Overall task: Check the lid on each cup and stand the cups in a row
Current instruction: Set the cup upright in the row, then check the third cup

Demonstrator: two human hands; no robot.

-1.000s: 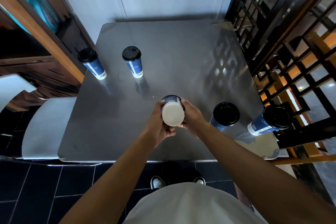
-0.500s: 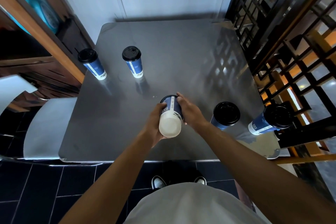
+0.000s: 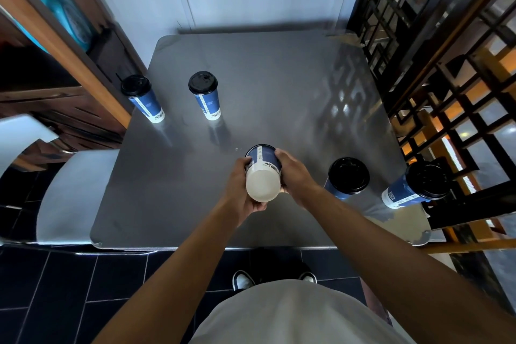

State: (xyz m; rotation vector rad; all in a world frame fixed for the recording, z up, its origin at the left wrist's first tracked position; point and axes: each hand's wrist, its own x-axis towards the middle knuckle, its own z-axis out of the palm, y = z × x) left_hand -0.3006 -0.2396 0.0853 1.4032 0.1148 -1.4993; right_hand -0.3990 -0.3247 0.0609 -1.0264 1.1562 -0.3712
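A tall blue paper cup with a white band at its foot (image 3: 263, 173) is held above the near middle of the brushed steel bench (image 3: 279, 86), tipped so that its smooth, round, off-white base faces the camera and its black rim points away and down toward the bench. The left hand (image 3: 242, 190) grips the cup from its left side, fingers (image 3: 258, 206) curled under the base edge. The right hand (image 3: 293, 176) grips it from the other side, its thumb laid over the blue wall near the rim; both sets of fingers are clamped on the cup.

Taking the held cup as the landmark, four more cups of the same kind stand upright on the bench, five in all. Each has a tapered blue paper wall, a white foot and a round, matte black plastic lid. Two are far and to the left of it: one (image 3: 143, 98) at the bench's left edge, the other (image 3: 206, 95) just to the right of that one, nearer the held cup. Two are to the right of it: one (image 3: 348, 176) just past the right wrist, seen mostly from above as a lid, and one (image 3: 413, 187) farther right by the bench's right edge.

The bench top is square with rounded corners, dull grey and reflective. Right of the cups stands a dark wooden lattice screen (image 3: 446, 64); left of them, a brown wooden cabinet (image 3: 55, 64). Below the bench edge lies dark tiled floor (image 3: 83, 288).
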